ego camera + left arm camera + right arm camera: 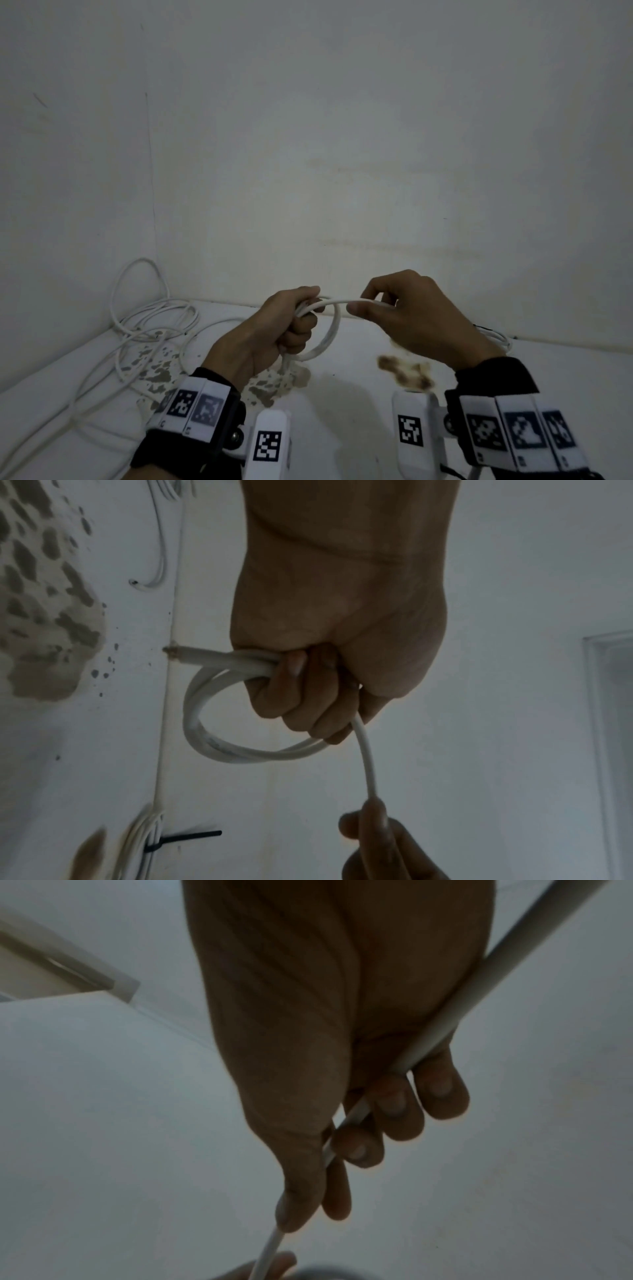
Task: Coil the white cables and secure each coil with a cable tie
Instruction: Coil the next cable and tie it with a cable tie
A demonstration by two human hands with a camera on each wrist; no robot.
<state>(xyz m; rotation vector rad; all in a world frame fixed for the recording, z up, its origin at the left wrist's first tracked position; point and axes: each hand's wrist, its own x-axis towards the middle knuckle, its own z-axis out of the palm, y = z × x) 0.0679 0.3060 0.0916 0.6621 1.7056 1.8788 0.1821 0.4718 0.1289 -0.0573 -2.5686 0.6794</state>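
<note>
We are in the middle of the coiling step: our left hand (274,329) is closed in a fist around a small coil of round white plastic cable (330,334), a couple of loops gathered so far, held up above the stained white surface (342,404). A cut end of the cable pokes out beside the fist in the left wrist view. Our right hand (407,311) sits just beside the coil, thumb and fingers curled round the free run of the same cable, which passes through the palm and on towards the wrist. Beyond the coil, a loose tangle of white cable (150,325) lies uncoiled, and near it one bundle (143,840) already carries a black cable tie (185,837). Next, we judge, the right hand must swing its length round into another loop and feed it under the left fingers — keeping loops even — before any tie goes on.
</note>
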